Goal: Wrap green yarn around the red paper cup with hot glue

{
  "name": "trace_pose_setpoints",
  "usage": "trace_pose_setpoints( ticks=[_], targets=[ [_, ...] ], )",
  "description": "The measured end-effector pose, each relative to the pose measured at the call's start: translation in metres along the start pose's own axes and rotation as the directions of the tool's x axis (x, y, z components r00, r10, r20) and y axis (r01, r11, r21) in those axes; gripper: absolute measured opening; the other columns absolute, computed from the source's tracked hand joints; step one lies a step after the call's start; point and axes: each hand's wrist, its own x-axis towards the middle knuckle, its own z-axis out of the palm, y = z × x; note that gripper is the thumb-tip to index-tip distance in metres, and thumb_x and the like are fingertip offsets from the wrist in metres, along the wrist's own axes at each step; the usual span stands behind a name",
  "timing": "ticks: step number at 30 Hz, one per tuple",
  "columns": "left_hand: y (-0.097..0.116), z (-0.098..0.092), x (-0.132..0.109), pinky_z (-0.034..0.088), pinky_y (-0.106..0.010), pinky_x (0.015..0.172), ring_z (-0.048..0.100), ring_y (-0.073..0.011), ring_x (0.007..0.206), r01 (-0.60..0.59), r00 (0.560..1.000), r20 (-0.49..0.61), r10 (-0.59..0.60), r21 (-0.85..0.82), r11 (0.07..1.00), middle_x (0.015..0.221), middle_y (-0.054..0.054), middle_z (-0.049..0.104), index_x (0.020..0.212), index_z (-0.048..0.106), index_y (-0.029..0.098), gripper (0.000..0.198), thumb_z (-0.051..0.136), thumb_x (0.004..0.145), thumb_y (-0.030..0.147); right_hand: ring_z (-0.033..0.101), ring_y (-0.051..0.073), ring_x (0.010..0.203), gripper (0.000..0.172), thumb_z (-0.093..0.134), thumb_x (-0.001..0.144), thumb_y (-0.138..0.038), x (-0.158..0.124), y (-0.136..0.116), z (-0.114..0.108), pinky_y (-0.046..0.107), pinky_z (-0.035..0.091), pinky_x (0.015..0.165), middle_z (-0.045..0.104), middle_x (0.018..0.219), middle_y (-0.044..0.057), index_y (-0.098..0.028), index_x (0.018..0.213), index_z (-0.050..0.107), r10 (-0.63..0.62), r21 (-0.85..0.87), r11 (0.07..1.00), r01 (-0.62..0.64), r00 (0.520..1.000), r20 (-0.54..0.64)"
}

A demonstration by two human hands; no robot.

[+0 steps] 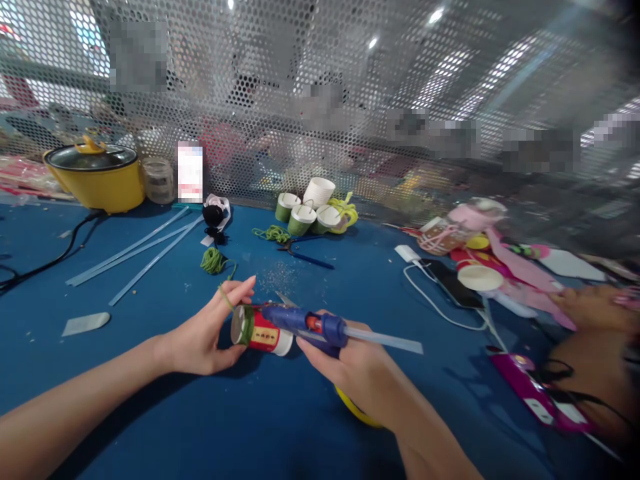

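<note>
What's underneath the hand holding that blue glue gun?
A curved yellow edge shows below the right hand; that hand hides the rest, so I can't tell what it is.

Looks out from the person's head, facing forward and down across the flat blue tabletop [200,427]. Sits close above the bare left hand [205,333] and bare right hand [360,360], catching both around mid-frame. Reaches up to the grey perforated metal screen [260,53] behind, and rightward to another person's bare arm [595,347].
</note>
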Motion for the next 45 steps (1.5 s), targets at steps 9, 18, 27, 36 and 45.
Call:
trace_pose_setpoints(
  ticks=[9,18,27,36,45],
  targets=[
    [-0.007,0.002,-0.001,0.037,-0.050,0.099,0.045,-0.0242,0.109,0.137,0.986,-0.075,-0.148,-0.136,0.981,0.120,-0.009,0.036,0.144,0.001,0.032,0.093,0.058,0.074,0.012,0.067,0.021,0.077,0.014,0.053,0.082,-0.024,-0.013,-0.003,0.000,0.031,0.055,0.073,0.067,0.072,0.005,-0.025,0.077,0.066,0.056,-0.038,0.998,-0.054,0.996,0.063],
    [-0.012,0.003,0.000,0.033,-0.050,0.102,0.038,-0.0267,0.117,0.205,0.966,-0.101,-0.237,-0.256,0.945,0.120,-0.009,0.034,0.144,0.001,0.030,0.093,0.061,0.074,0.016,0.063,0.018,0.074,0.013,0.053,0.083,-0.026,-0.016,-0.004,0.001,0.031,0.052,0.072,0.067,0.080,0.004,-0.022,0.087,0.065,0.063,-0.016,0.998,-0.062,0.991,0.115],
    [-0.011,0.002,0.000,0.034,-0.050,0.101,0.040,-0.0269,0.116,0.212,0.966,-0.103,-0.239,-0.221,0.952,0.120,-0.010,0.036,0.144,0.003,0.028,0.093,0.061,0.073,0.017,0.064,0.020,0.079,0.012,0.053,0.083,-0.026,-0.015,-0.006,-0.001,0.030,0.052,0.068,0.068,0.085,0.006,-0.020,0.081,0.062,0.119,0.008,0.992,-0.122,0.976,0.184],
    [-0.010,0.003,-0.001,0.038,-0.048,0.100,0.043,-0.0245,0.114,0.169,0.977,-0.097,-0.188,-0.177,0.970,0.121,-0.010,0.036,0.144,0.002,0.029,0.092,0.059,0.074,0.013,0.065,0.026,0.088,0.015,0.054,0.082,-0.031,-0.020,0.001,0.004,0.036,0.054,0.075,0.070,0.088,0.008,-0.022,0.082,0.066,0.109,-0.074,0.992,-0.104,0.991,0.071],
    [-0.005,0.002,-0.001,0.037,-0.049,0.101,0.045,-0.0242,0.110,0.087,0.994,-0.064,-0.091,-0.073,0.994,0.123,-0.011,0.036,0.144,0.002,0.030,0.093,0.058,0.073,0.010,0.067,0.026,0.080,0.023,0.048,0.083,-0.023,-0.004,-0.001,-0.003,0.042,0.054,0.079,0.068,0.067,0.008,-0.027,0.080,0.070,-0.043,-0.092,0.995,0.048,0.998,0.054]
  ],
)
